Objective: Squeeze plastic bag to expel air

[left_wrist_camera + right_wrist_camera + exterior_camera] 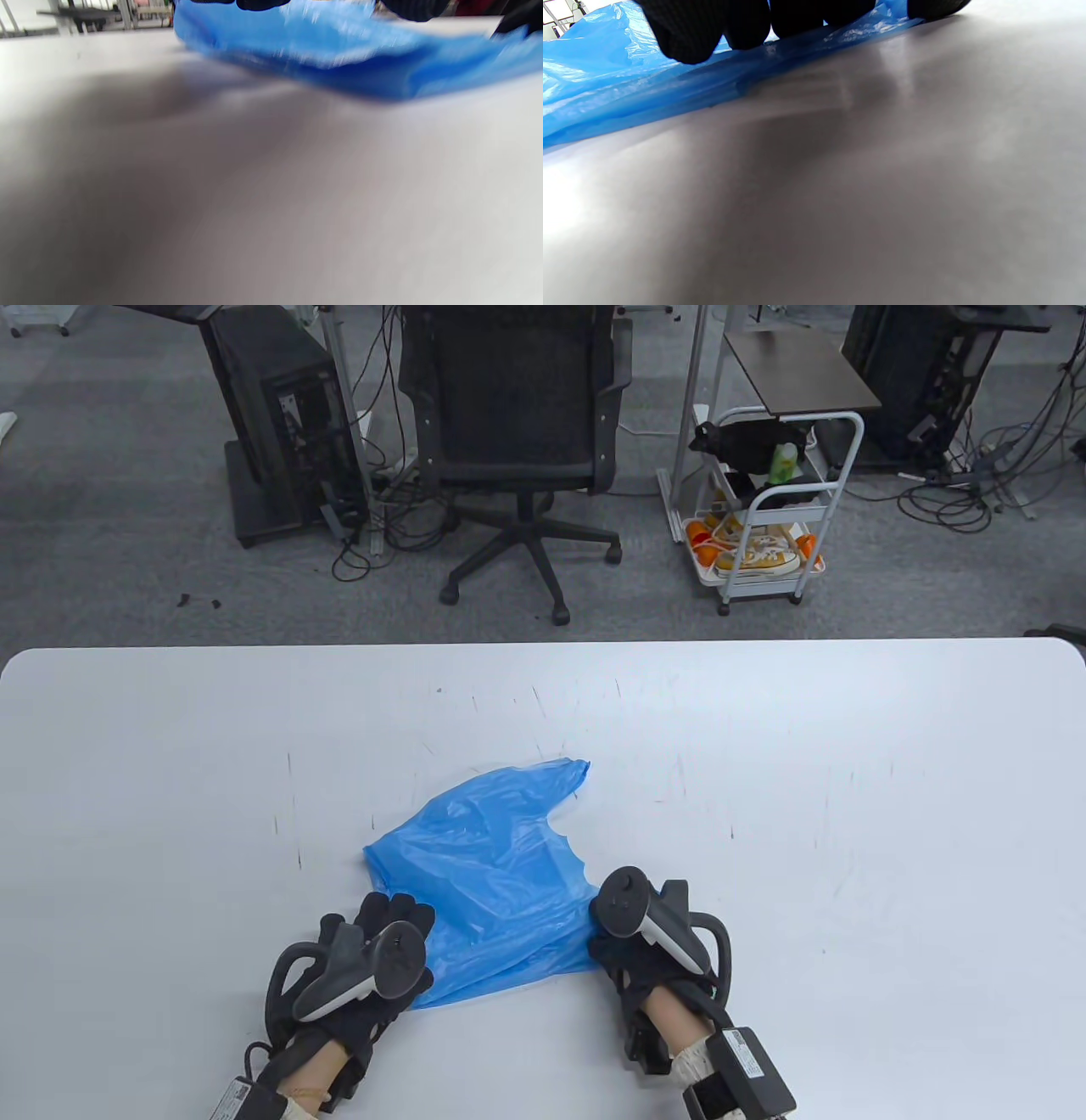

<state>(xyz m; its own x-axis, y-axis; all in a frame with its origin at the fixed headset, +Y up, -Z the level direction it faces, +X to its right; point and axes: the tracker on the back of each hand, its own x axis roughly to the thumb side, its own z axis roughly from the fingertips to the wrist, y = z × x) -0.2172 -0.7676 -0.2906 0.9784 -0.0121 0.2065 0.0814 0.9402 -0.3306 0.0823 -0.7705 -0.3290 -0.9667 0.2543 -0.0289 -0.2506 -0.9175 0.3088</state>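
Nearest us, our left hand (373, 963) rests on the near left corner of the bag (496, 869), fingers spread flat on the plastic rather than curled around it. Our right hand (649, 937) presses on the bag's near right edge; in the right wrist view its fingertips (687, 29) bear down on the blue film against the table (848, 814), not closed around it. The bag lies crumpled and fairly flat on the table between both hands, one handle stretching away from them. Beyond the table's far edge, past the bag, we see a chair (517, 432) and, right of it, a cart (764, 517).
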